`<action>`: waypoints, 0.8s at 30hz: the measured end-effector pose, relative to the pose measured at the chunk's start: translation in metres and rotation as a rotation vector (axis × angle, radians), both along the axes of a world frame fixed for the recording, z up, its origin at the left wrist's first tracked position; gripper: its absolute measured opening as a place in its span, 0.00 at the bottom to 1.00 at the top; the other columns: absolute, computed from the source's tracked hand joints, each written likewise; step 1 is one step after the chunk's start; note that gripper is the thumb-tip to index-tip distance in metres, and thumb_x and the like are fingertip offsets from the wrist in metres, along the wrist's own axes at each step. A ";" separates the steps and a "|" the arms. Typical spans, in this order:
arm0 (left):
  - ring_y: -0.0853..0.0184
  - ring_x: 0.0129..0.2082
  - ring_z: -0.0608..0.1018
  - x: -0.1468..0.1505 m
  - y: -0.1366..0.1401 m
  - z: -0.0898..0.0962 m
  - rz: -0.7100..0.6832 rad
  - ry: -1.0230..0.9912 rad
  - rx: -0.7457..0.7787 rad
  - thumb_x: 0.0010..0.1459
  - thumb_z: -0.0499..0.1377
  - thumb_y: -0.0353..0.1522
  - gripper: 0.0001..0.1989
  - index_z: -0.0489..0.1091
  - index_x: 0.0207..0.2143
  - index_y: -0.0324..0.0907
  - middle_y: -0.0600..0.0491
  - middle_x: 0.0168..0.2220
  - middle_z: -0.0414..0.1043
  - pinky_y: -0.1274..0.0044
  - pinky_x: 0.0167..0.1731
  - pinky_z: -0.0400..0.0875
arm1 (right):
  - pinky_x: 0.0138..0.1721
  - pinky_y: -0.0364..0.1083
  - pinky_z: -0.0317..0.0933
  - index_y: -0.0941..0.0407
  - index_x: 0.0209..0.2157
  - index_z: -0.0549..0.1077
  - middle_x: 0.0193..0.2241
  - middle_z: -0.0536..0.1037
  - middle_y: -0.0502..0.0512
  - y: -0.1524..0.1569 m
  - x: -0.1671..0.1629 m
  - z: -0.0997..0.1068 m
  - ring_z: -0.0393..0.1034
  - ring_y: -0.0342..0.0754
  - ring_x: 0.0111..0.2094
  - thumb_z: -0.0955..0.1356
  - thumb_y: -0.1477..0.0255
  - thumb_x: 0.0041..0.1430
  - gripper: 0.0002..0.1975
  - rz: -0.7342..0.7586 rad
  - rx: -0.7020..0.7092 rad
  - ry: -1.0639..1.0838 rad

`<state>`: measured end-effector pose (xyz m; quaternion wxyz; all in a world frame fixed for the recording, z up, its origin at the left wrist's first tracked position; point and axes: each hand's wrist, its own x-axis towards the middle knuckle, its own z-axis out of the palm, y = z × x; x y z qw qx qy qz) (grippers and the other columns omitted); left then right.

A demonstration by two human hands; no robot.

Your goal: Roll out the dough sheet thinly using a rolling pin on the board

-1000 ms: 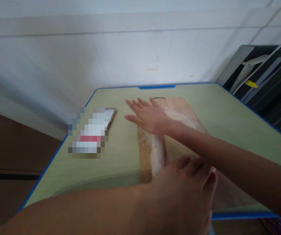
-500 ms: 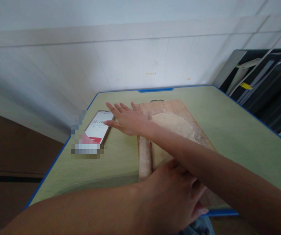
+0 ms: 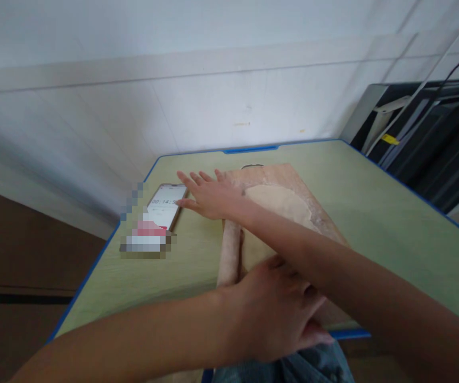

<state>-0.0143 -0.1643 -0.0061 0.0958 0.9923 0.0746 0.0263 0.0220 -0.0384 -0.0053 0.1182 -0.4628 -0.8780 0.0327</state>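
A floured rolling pin (image 3: 230,255) lies lengthwise along the left side of a wooden board (image 3: 281,171). A flat, rolled-out sheet of dough (image 3: 279,201) covers much of the board to its right. My arms cross over the board. My right hand (image 3: 213,196) is palm down at the pin's far end, fingers spread, its fingertips reaching past the board towards the phone. My left hand (image 3: 271,308) lies over the near end of the pin, thumb out; my right forearm partly hides its fingers, which look stretched out. Both palms and the pin's ends are hidden.
A phone (image 3: 167,205) showing a timer lies left of the board, its lower part pixelated. The pale green table (image 3: 385,213) has a blue edge and stands against a white wall (image 3: 197,111). Dark flat panels (image 3: 433,138) and a cable are at the right.
The view has shifted slightly. The rolling pin sits a little closer to the board's left edge, and both hands have moved only slightly with it.
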 end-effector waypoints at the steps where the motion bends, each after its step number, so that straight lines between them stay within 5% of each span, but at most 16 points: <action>1: 0.59 0.62 0.63 0.000 0.000 0.000 -0.004 0.008 -0.001 0.65 0.50 0.42 0.25 0.62 0.57 0.32 0.42 0.60 0.63 0.71 0.62 0.51 | 0.62 0.66 0.41 0.59 0.68 0.43 0.65 0.54 0.66 0.001 0.001 0.000 0.47 0.60 0.66 0.54 0.53 0.66 0.36 0.009 0.003 -0.015; 8: 0.57 0.68 0.50 -0.029 -0.011 0.003 0.156 0.031 0.113 0.62 0.54 0.46 0.32 0.53 0.63 0.41 0.46 0.68 0.48 0.59 0.65 0.41 | 0.60 0.69 0.43 0.59 0.65 0.54 0.64 0.57 0.66 -0.031 0.076 -0.003 0.50 0.60 0.65 0.56 0.67 0.67 0.26 -0.044 0.080 -0.124; 11: 0.57 0.67 0.52 -0.056 -0.013 0.007 0.219 0.074 0.199 0.63 0.54 0.46 0.31 0.53 0.63 0.43 0.47 0.68 0.47 0.62 0.65 0.45 | 0.59 0.69 0.45 0.55 0.57 0.67 0.62 0.62 0.63 -0.066 0.115 -0.009 0.53 0.58 0.64 0.52 0.66 0.69 0.23 -0.021 0.118 -0.112; 15: 0.59 0.63 0.63 -0.091 -0.003 0.008 0.392 0.053 0.292 0.67 0.49 0.38 0.26 0.50 0.64 0.42 0.44 0.66 0.54 0.66 0.58 0.61 | 0.60 0.67 0.48 0.58 0.54 0.70 0.56 0.71 0.64 -0.113 0.144 -0.019 0.63 0.57 0.59 0.59 0.68 0.68 0.18 -0.025 0.211 -0.055; 18: 0.61 0.47 0.77 -0.107 0.008 0.005 0.508 0.000 0.330 0.69 0.41 0.34 0.19 0.63 0.56 0.38 0.42 0.53 0.72 0.70 0.45 0.73 | 0.59 0.63 0.55 0.60 0.50 0.72 0.46 0.78 0.61 -0.136 0.150 -0.020 0.72 0.54 0.49 0.61 0.76 0.65 0.15 0.029 0.331 -0.018; 21: 0.61 0.35 0.79 -0.104 0.017 0.008 0.517 0.060 0.337 0.68 0.43 0.32 0.16 0.70 0.44 0.39 0.47 0.37 0.77 0.71 0.34 0.74 | 0.53 0.59 0.63 0.60 0.47 0.73 0.39 0.80 0.58 -0.142 0.156 -0.016 0.75 0.52 0.41 0.63 0.77 0.63 0.13 0.076 0.404 0.011; 24: 0.60 0.36 0.78 -0.086 0.032 0.016 0.496 0.145 0.335 0.67 0.48 0.32 0.12 0.69 0.46 0.39 0.49 0.37 0.76 0.70 0.35 0.73 | 0.41 0.54 0.70 0.61 0.45 0.74 0.38 0.79 0.60 -0.134 0.168 -0.015 0.75 0.53 0.38 0.63 0.76 0.63 0.12 0.018 0.419 0.042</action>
